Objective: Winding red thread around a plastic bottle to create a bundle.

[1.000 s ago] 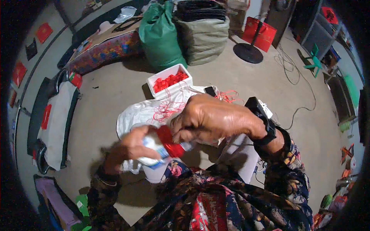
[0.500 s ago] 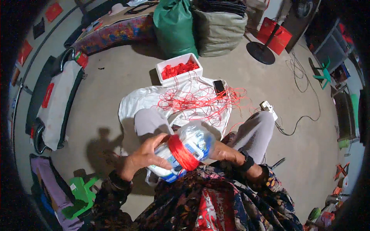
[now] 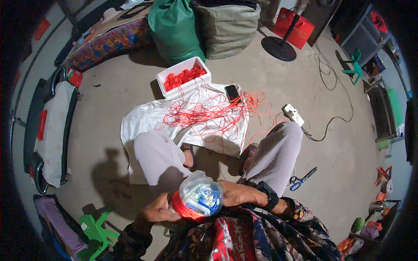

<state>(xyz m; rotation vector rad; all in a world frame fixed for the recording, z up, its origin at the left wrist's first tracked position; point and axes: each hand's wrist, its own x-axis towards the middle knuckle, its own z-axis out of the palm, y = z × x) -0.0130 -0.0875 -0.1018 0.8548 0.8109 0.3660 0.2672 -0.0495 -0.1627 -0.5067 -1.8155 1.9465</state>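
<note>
Against my lap I hold a plastic-wrapped white and blue package (image 3: 208,195) with red cord (image 3: 184,206) wound round it. My left hand (image 3: 160,210) grips the left side, its fingers and thumb at the red winding. My right hand (image 3: 240,194) is closed on the right side; its fingertips are hidden behind the package. Beyond my knees, a tangle of loose red cord (image 3: 198,114) spreads over a white sheet (image 3: 138,123). More red cord (image 3: 185,78) fills a white box (image 3: 174,92) at the sheet's far edge.
A black phone (image 3: 233,94) lies on the sheet. Right of my knee are blue-handled scissors (image 3: 303,179) and a white power strip (image 3: 293,115) with a trailing cable. Green (image 3: 176,30) and beige sacks (image 3: 228,32) stand behind. A green stool (image 3: 98,229) is at left.
The package has turned so its clear-wrapped end faces up, and it has come nearer my body with both hands. The view has shifted, and the scissors show more fully.
</note>
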